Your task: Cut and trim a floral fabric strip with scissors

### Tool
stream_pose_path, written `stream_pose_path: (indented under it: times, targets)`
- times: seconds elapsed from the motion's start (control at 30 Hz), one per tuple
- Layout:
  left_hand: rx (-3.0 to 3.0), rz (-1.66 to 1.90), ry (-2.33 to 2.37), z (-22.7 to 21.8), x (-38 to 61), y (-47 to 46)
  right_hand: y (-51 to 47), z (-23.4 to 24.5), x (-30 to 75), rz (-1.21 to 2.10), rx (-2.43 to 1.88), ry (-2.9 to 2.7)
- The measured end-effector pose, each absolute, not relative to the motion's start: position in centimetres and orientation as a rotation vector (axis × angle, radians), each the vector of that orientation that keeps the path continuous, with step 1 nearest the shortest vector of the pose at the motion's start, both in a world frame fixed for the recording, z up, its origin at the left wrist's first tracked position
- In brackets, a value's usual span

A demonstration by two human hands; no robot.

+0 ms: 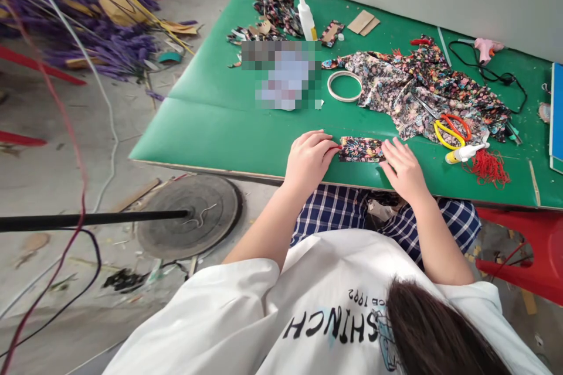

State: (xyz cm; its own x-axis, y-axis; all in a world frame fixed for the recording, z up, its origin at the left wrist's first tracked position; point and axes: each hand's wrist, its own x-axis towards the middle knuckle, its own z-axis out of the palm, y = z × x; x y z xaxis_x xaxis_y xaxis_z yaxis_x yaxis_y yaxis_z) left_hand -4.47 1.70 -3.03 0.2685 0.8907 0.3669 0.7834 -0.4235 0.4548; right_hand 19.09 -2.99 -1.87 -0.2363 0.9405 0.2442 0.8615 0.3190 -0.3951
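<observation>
A small rectangular piece covered in dark floral fabric (360, 149) lies flat near the front edge of the green table (211, 117). My left hand (310, 158) rests at its left end with the fingers curled together, their tips pressing on that end. At the right end lies my right hand (402, 167), fingers stretched out and flat, touching the piece's edge. Both forearms reach over my lap in checked blue trousers.
Behind the piece lie a heap of floral fabric (422, 88), a tape ring (345, 86), yellow-and-orange scissors (451, 129), a small glue bottle (461, 154), red tassel threads (488, 167), a white glue bottle (307, 17), cardboard bits (363, 22) and a pink glue gun (486, 48). A red stool (532, 246) stands right.
</observation>
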Motion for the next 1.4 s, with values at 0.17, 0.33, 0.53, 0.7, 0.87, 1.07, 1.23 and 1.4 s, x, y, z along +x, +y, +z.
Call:
stream_pose_path:
  times: [0.17, 0.33, 0.53, 0.7, 0.87, 1.07, 1.23, 1.4]
  targets:
    - [2.375, 0.885, 1.582, -2.5, -4.6, 1.7, -2.9, -1.3, 17.3, 0.304, -1.668, -2.414]
    - [2.554, 0.770, 1.341, -1.6, -1.9, 1.2, -2.9, -0.6, 17.6, 0.366, -1.690, -2.509]
    - [2.668, 0.507, 1.179, -2.8, 0.7, 0.3, -2.9, -0.3, 17.7, 0.414, -1.695, -2.518]
    - [2.704, 0.531, 1.149, -3.3, 0.0, 0.5, -2.6, 0.3, 17.2, 0.449, -1.728, -2.513]
    - [2.702, 0.561, 1.144, -3.2, -0.2, 0.6, -2.3, 1.1, 16.6, 0.451, -1.823, -2.494]
    - [2.666, 0.565, 1.149, -2.7, 0.1, 0.5, -2.5, 0.9, 16.5, 0.477, -1.855, -2.537]
    - [2.637, 0.531, 1.157, -2.2, 0.4, 0.7, -2.4, 0.7, 16.9, 0.448, -1.856, -2.560]
    - [2.564, 0.517, 1.172, -1.8, 0.8, 0.9, -2.2, 0.4, 17.3, 0.418, -1.840, -2.585]
